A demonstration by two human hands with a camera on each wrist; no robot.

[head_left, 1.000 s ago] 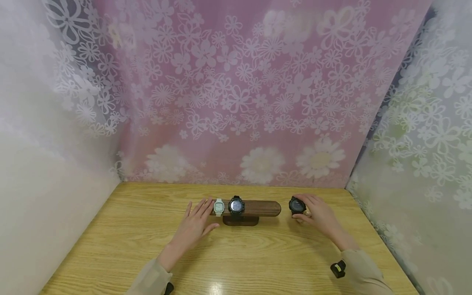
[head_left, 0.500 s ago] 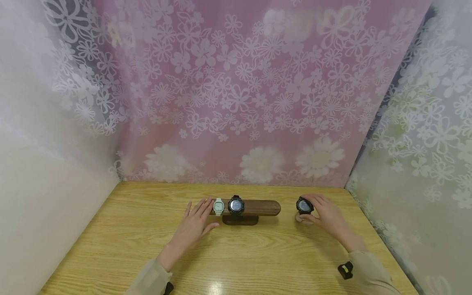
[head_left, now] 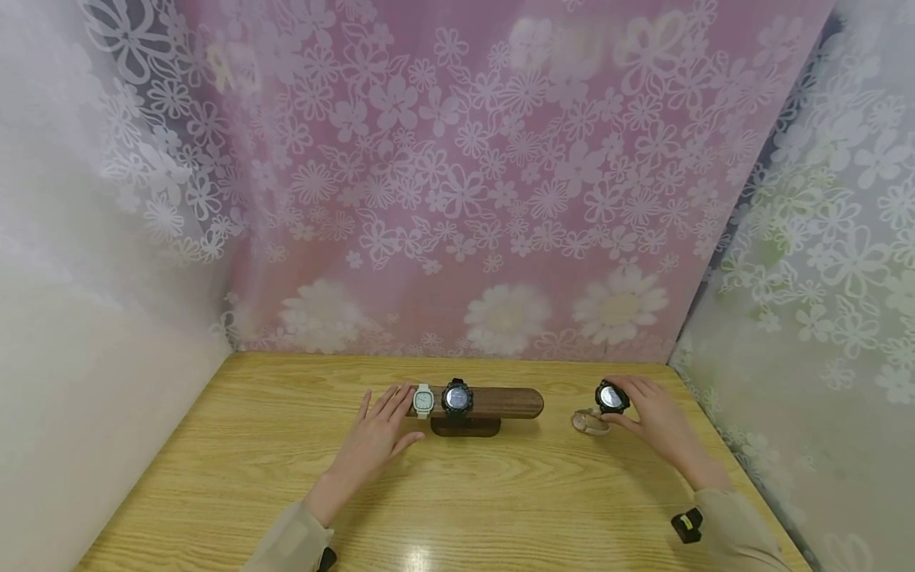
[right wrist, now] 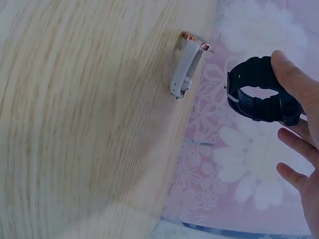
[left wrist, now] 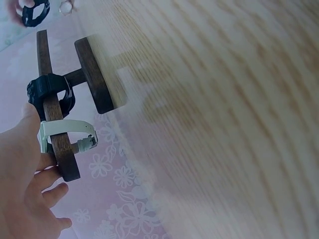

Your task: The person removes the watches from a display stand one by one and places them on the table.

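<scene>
My right hand (head_left: 661,429) pinches a black digital watch (head_left: 611,396) by its case, raised off the table on the right. In the right wrist view its buckled black strap (right wrist: 253,72) forms a loop. Just left of it, a small pale-strapped watch (head_left: 589,423) with rose-gold metal lies on the table. A dark wooden watch stand (head_left: 511,403) carries a mint-green square watch (head_left: 423,401) and a second black watch (head_left: 457,399) on its left half. My left hand (head_left: 372,441) touches the bar's left end with extended fingers, thumb apart from it.
The wooden table (head_left: 457,492) ends at a pink floral curtain (head_left: 457,199). Pale floral sheets rise at the left and right sides. A small black wrist device (head_left: 688,525) shows at the right sleeve (head_left: 736,524).
My right hand has moved rightward with the black watch, its face tilting to catch light. The pale-strapped watch is now uncovered. The left hand and stand stay put.
</scene>
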